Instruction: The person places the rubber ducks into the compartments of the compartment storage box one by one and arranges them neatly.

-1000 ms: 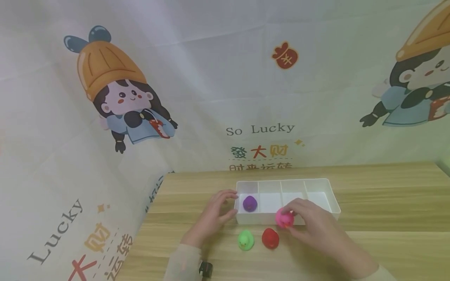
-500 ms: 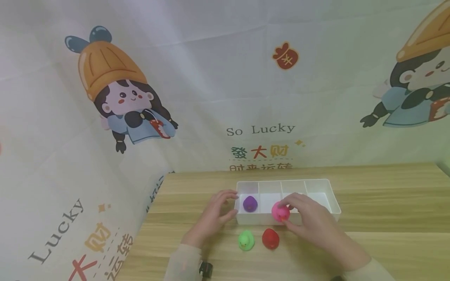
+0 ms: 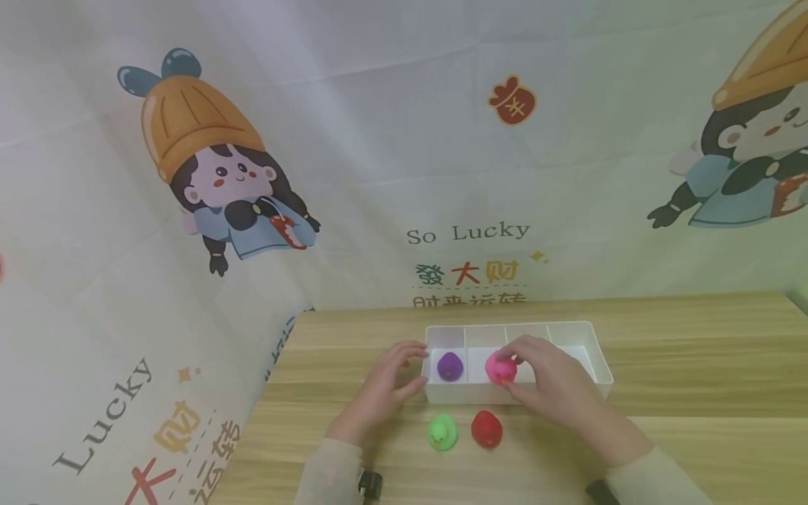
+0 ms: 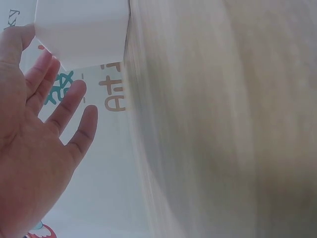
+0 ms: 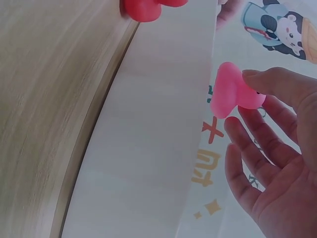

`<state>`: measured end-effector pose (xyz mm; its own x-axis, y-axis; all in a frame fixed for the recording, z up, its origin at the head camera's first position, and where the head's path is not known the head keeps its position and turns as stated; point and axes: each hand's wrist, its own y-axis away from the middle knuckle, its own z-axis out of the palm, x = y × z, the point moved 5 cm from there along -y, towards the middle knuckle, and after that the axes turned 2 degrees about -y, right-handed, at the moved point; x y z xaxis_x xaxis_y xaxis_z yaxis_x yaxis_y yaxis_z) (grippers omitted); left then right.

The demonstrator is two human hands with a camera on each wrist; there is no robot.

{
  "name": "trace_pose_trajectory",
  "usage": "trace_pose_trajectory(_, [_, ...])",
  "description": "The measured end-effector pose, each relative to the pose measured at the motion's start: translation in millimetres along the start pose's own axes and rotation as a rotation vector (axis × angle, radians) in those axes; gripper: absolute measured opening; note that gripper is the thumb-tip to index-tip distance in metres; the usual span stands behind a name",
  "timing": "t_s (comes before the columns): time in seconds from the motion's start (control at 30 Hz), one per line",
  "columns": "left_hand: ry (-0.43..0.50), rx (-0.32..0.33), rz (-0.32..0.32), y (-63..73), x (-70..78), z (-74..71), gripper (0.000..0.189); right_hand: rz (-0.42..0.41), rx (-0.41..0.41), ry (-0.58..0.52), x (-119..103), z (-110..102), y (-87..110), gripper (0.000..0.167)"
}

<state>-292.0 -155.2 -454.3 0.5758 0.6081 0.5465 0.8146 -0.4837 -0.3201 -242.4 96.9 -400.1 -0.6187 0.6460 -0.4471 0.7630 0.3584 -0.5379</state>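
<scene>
Pinching pink duck [image 3: 496,370] in right fingers [image 5: 265,134] (with left fingers [image 4: 68,105] spread by tray [image 3: 463,394]), might snag divider [image 3: 506,336] if lowered off-centre.

Screened tabletop setting, apparently indoors, room type undetermined, wood-grain table [image 3: 701,365] against pale cloth [image 3: 391,126] on two sides, cloth creased, printed with cartoon figures [image 3: 211,130] and "So Lucky" lettering [image 3: 489,229].

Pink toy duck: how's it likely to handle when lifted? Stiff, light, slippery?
Pink toy duck: probably light, since the right hand pinches it clear of the palm. Likely fairly shape-holding; no dent shows where it's gripped. Might slip a bit, as its surface looks smooth and rounded.
</scene>
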Motion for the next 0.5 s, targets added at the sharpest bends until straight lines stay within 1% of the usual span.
trace_pose_trajectory(0.23, [0.001, -0.001, -0.005, -0.5, -0.7, -1.6, 0.041, 0.042, -0.015, 0.018, 5.7, 2.5, -4.8, 0.031])
trace_pose_trajectory(0.5, [0.002, -0.004, -0.016, 0.0, 0.2, 0.0, 0.041, 0.053, -0.046, 0.034, 10.1, 6.8, -9.9, 0.032])
